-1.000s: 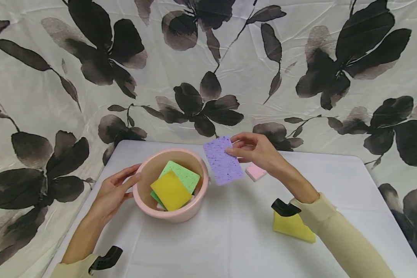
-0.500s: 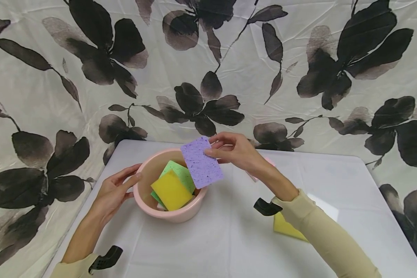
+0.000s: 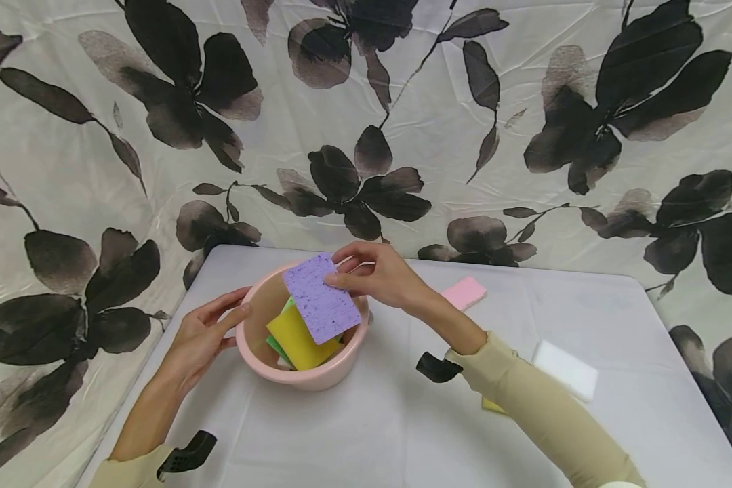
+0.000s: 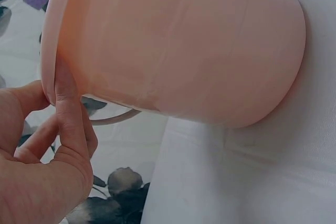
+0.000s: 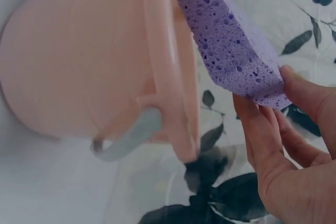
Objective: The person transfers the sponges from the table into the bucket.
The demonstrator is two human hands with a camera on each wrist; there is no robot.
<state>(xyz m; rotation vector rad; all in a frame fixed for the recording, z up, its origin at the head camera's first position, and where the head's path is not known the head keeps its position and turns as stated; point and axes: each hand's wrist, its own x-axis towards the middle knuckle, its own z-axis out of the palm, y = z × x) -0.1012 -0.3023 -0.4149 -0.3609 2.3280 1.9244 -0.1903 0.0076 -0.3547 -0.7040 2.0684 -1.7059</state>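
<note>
A pink bucket (image 3: 317,379) stands on the table, left of centre. My left hand (image 3: 204,335) pinches its left rim between thumb and fingers, as the left wrist view also shows. Over the bucket's mouth my right hand (image 3: 381,274) holds a purple sponge (image 3: 323,298) by its right edge, thumb on top and fingers beneath. In the right wrist view the porous purple sponge (image 5: 231,43) sits just above the rim. Inside the bucket lie a yellow sponge (image 3: 299,342) and green ones, partly covered by the purple sponge.
To the right on the white table (image 3: 366,440) lie a pink sponge (image 3: 465,293), a white sponge (image 3: 566,370) and a yellow one (image 3: 493,405) mostly behind my right sleeve. A grey handle (image 5: 131,137) hangs at the bucket's side. Flowered cloth rises behind the table.
My right hand has carried the purple sponge leftward, from beside the bucket to over its mouth. The white sponge has come into view from behind the sleeve. My left hand stays on the rim.
</note>
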